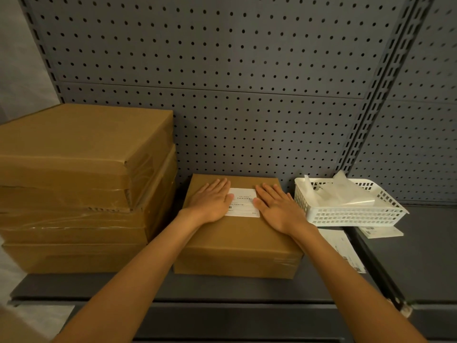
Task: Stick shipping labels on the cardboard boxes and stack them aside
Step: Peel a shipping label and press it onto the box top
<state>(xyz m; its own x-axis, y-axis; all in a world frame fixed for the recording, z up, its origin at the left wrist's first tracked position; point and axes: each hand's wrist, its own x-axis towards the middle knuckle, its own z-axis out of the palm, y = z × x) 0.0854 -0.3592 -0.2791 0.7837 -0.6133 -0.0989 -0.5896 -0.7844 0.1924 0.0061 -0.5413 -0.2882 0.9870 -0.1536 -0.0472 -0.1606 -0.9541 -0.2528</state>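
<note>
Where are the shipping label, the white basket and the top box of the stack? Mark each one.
shipping label (243, 203): head view, on its bare middle between the two hands.
white basket (351, 215): head view, on its front wall.
top box of the stack (81, 134): head view, on its top face.
</note>
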